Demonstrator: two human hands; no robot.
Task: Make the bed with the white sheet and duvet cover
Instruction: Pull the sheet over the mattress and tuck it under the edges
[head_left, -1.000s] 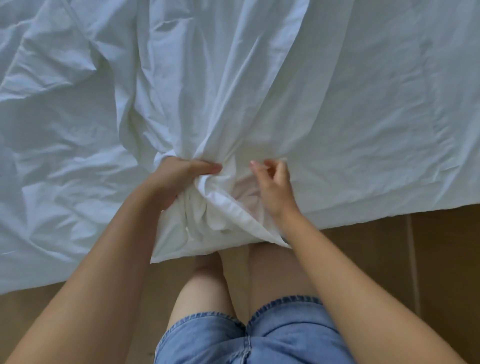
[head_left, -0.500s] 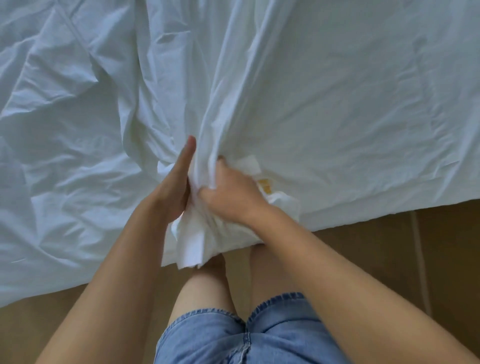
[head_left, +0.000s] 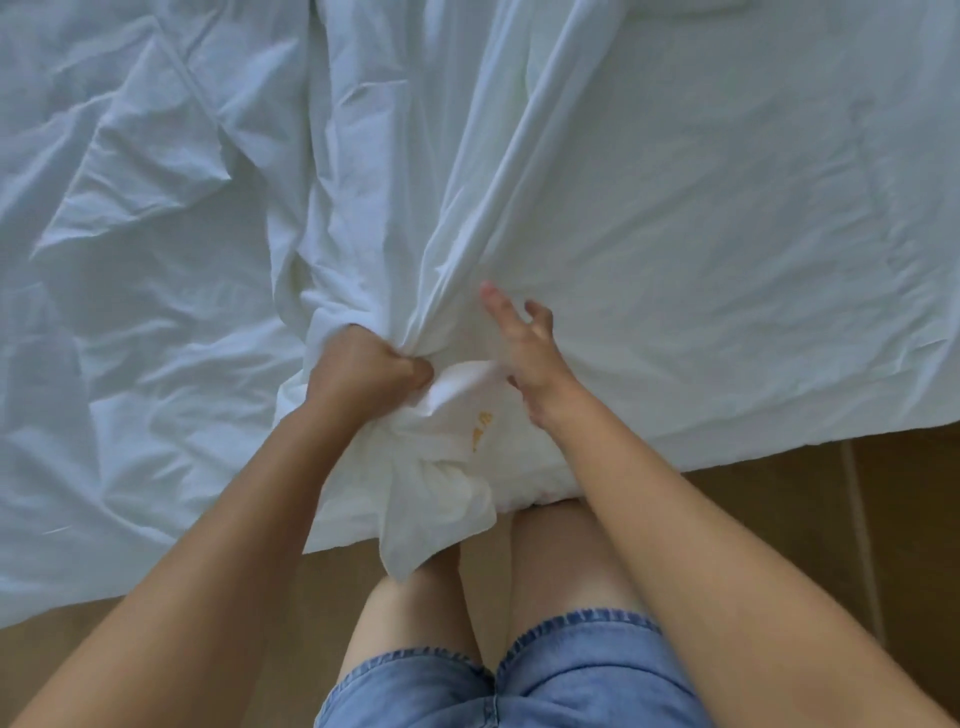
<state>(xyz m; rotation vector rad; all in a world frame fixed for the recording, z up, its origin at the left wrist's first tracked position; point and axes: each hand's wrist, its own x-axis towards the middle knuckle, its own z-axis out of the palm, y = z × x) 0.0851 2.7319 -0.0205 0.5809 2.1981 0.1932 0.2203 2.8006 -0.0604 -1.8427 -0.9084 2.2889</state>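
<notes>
Left hand (head_left: 363, 371) grip clamps the bunched white duvet cover (head_left: 675, 234) (yellow label (head_left: 480, 428) peeking out), right hand (head_left: 524, 345) grip is open, fingers spread.

i see a bare left hand (head_left: 363, 374) and right hand (head_left: 530, 353), bare forearms (head_left: 218, 545), and light blue denim shorts (head_left: 587, 675) with stitched hems.

Bunched white fabric (head_left: 675, 234) hides fingers of the left hand (head_left: 363, 371); its yellow print (head_left: 480, 431) is unreadable.
</notes>
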